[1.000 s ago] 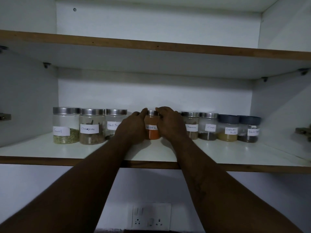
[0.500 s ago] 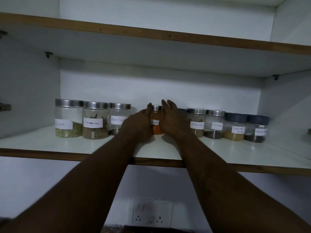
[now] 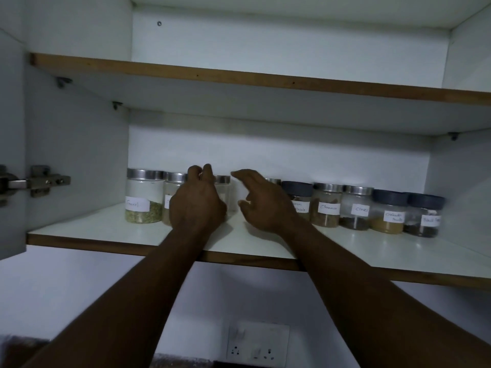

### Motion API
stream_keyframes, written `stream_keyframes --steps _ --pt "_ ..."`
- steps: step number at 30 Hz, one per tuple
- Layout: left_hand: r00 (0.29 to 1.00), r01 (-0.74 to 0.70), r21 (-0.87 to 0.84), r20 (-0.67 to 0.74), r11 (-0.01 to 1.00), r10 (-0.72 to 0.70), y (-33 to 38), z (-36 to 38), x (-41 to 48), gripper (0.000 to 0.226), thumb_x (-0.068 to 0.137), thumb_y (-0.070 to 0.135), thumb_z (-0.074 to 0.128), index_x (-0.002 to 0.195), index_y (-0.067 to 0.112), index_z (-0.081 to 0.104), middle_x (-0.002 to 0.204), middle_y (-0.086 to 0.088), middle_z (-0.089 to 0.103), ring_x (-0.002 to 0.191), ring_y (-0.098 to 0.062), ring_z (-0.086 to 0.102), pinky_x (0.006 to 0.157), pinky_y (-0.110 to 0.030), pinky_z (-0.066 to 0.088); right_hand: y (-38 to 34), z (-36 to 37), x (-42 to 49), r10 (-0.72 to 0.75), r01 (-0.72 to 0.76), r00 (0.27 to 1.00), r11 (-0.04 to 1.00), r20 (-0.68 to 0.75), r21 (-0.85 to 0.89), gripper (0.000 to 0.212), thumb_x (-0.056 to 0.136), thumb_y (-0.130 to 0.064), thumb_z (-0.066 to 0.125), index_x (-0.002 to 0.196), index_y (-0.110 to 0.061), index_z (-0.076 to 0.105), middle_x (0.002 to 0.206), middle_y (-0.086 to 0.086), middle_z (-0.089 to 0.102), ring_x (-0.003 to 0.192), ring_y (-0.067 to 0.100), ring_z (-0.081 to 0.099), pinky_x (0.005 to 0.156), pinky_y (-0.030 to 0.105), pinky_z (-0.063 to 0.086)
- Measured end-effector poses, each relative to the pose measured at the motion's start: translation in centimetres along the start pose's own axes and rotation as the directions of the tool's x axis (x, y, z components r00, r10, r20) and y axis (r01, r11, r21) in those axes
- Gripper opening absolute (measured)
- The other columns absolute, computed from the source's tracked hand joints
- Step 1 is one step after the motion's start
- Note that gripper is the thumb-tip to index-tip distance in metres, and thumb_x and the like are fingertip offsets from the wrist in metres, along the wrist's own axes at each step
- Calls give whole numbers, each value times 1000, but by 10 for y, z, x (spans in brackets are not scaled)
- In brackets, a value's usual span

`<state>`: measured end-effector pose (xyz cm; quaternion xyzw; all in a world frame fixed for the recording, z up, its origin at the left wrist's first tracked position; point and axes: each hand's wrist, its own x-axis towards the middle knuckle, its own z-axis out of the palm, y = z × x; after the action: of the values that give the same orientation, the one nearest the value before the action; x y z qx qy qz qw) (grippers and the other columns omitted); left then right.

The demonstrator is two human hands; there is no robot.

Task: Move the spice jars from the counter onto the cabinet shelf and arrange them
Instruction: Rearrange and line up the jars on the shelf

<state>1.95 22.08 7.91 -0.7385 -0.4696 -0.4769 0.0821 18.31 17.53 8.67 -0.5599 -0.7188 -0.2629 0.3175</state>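
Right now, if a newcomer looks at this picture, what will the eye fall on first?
A person's two hands reach up to the lower shelf, where a row of labelled spice jars stands. The left hand covers jars near the Fennel jar; the right hand hangs open, holding nothing, before the row's middle.

2nd jar [image 3: 174, 178] label and most of 3rd jar [image 3: 224, 180] blocked by left hand [image 3: 196, 205]; its grip unclear. right hand [image 3: 265, 205] hides most of 1 silver-lidded jar [image 3: 273, 181]. rightmost jar [image 3: 424, 212] label blurred.
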Motion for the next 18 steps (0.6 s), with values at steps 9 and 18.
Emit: stream_keyframes --steps 9,18 --pt "993 -111 -60 45 992 113 -17 5 7 77 69 25 79 140 14 50 145 -4 48 111 -33 62 82 -43 54 -1 17 16 13 1 992 994 127 -113 86 86 -23 68 160 -26 25 167 -5 23 120 23 60 81 23 35" --pt "951 -206 -182 194 962 240 -17 21 53 50 75 4 63 125 7 64 125 -13 64 113 -31 61 96 -37 50 12 11 29 53 -42 994 992 94 -121 71 81 -15 70 148 -20 47 150 -2 47 115 29 61 90 38 54"
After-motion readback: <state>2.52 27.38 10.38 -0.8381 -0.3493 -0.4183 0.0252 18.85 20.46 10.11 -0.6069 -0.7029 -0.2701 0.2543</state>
